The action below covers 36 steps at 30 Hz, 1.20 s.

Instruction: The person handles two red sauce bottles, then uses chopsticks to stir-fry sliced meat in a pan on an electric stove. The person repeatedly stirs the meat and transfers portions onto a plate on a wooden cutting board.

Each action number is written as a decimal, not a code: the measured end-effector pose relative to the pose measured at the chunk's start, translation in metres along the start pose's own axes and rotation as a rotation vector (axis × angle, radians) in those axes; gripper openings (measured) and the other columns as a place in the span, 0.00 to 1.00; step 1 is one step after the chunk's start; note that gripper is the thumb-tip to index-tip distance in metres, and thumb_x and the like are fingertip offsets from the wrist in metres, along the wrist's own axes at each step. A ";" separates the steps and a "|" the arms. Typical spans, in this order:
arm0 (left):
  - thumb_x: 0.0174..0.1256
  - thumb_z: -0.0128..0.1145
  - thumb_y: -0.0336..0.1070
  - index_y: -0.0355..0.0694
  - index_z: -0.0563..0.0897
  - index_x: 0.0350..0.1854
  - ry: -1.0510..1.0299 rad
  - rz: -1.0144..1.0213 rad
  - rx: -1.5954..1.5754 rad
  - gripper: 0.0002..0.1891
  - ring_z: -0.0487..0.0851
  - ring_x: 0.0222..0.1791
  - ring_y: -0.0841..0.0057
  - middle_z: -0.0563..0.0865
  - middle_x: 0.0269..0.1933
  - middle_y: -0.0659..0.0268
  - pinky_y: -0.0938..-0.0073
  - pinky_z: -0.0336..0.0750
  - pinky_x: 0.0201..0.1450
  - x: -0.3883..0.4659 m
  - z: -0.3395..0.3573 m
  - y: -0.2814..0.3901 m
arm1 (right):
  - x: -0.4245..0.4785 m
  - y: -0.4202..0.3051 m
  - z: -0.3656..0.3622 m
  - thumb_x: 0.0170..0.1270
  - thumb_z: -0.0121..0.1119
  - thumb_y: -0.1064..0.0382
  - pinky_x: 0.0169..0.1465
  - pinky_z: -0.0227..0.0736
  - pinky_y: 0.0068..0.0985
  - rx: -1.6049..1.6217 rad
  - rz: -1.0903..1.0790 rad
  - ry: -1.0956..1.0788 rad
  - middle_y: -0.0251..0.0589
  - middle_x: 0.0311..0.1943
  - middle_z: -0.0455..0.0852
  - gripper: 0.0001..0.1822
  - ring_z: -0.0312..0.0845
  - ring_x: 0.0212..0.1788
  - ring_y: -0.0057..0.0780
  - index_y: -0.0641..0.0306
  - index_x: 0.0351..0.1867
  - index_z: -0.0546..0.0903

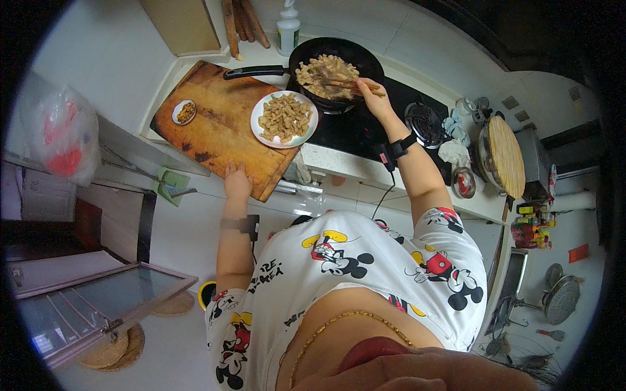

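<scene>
My right hand (375, 100) grips wooden chopsticks (342, 82), whose far ends reach into sliced food (328, 71) in a black wok (366, 54). The wok sits on the left part of a black glass cooktop (345, 128), its long handle (254, 72) pointing left over a wooden cutting board (215, 105). At the board's near edge, my left hand (238, 182) rests with spread fingers, holding nothing. A white plate (313, 128) of browned slices (286, 117) lies on the board's right side. Farther left is a small white dish (179, 108) with chopped bits (186, 112).
A white spray bottle (288, 29) and wooden sticks (239, 22) stand behind the board. Right of the wok are a second burner (424, 122), cloths (455, 151), a glass jar (463, 182) and a large pot under a round wooden lid (506, 156). A cable (386, 193) hangs from my right wrist.
</scene>
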<state>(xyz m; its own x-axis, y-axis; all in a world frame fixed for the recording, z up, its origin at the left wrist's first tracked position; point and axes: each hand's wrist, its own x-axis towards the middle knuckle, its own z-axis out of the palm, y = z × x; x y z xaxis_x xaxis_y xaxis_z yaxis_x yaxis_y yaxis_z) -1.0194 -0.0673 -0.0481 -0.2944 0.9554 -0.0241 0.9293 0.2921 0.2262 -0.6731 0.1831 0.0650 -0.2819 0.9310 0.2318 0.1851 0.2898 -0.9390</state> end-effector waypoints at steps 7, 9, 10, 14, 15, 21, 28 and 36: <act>0.54 0.63 0.42 0.37 0.71 0.60 -0.030 -0.009 0.007 0.30 0.65 0.64 0.52 0.65 0.64 0.41 0.66 0.64 0.64 -0.001 -0.005 0.006 | -0.006 -0.022 -0.005 0.69 0.49 0.55 0.41 0.74 0.22 -0.008 -0.084 0.174 0.41 0.33 0.85 0.18 0.82 0.35 0.26 0.72 0.42 0.80; 0.54 0.63 0.42 0.37 0.72 0.60 -0.026 -0.011 0.009 0.30 0.65 0.64 0.52 0.65 0.65 0.42 0.66 0.64 0.64 0.001 -0.005 0.005 | -0.004 -0.028 -0.001 0.69 0.50 0.57 0.39 0.76 0.22 0.090 -0.075 0.184 0.42 0.33 0.85 0.16 0.82 0.34 0.26 0.72 0.43 0.79; 0.54 0.63 0.42 0.38 0.72 0.60 -0.024 -0.013 0.011 0.30 0.65 0.64 0.52 0.65 0.65 0.42 0.66 0.64 0.64 0.001 -0.005 0.004 | -0.005 -0.034 0.005 0.69 0.50 0.57 0.38 0.77 0.22 0.147 -0.062 0.181 0.42 0.34 0.85 0.16 0.82 0.34 0.26 0.72 0.43 0.79; 0.54 0.63 0.42 0.38 0.72 0.60 -0.044 -0.034 -0.006 0.30 0.65 0.64 0.53 0.65 0.65 0.43 0.66 0.64 0.64 0.002 -0.007 0.007 | -0.012 -0.039 0.021 0.70 0.49 0.59 0.39 0.79 0.22 0.202 -0.023 0.082 0.42 0.35 0.84 0.15 0.83 0.34 0.28 0.71 0.44 0.78; 0.54 0.64 0.41 0.38 0.72 0.60 -0.042 -0.033 -0.008 0.30 0.65 0.64 0.53 0.65 0.65 0.43 0.66 0.64 0.64 0.003 -0.008 0.008 | -0.014 -0.035 0.023 0.71 0.47 0.59 0.40 0.79 0.22 0.180 -0.028 0.045 0.43 0.35 0.84 0.15 0.83 0.34 0.29 0.70 0.44 0.77; 0.53 0.64 0.41 0.38 0.72 0.59 -0.011 -0.022 -0.012 0.30 0.65 0.64 0.53 0.64 0.65 0.43 0.65 0.64 0.64 0.004 -0.001 0.004 | -0.013 -0.013 -0.006 0.70 0.48 0.60 0.39 0.77 0.20 -0.134 -0.070 0.098 0.41 0.34 0.84 0.14 0.82 0.33 0.26 0.70 0.43 0.79; 0.52 0.64 0.42 0.38 0.72 0.59 -0.037 -0.021 -0.004 0.30 0.65 0.64 0.53 0.65 0.65 0.43 0.65 0.63 0.64 0.008 -0.004 0.007 | -0.032 -0.059 -0.052 0.70 0.48 0.54 0.34 0.78 0.21 0.018 -0.009 0.239 0.46 0.33 0.85 0.18 0.83 0.30 0.29 0.69 0.43 0.80; 0.53 0.64 0.43 0.37 0.71 0.60 -0.050 -0.006 0.004 0.31 0.64 0.64 0.52 0.65 0.64 0.42 0.65 0.61 0.66 0.011 0.005 0.004 | -0.033 -0.037 -0.026 0.68 0.52 0.58 0.37 0.77 0.20 0.028 0.011 0.047 0.40 0.33 0.83 0.14 0.81 0.34 0.26 0.69 0.42 0.79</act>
<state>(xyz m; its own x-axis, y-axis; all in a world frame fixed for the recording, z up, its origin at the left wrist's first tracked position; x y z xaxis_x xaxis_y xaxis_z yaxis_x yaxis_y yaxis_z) -1.0182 -0.0553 -0.0528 -0.2889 0.9545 -0.0738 0.9284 0.2981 0.2217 -0.6462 0.1471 0.0991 -0.2356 0.9437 0.2323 0.1614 0.2737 -0.9482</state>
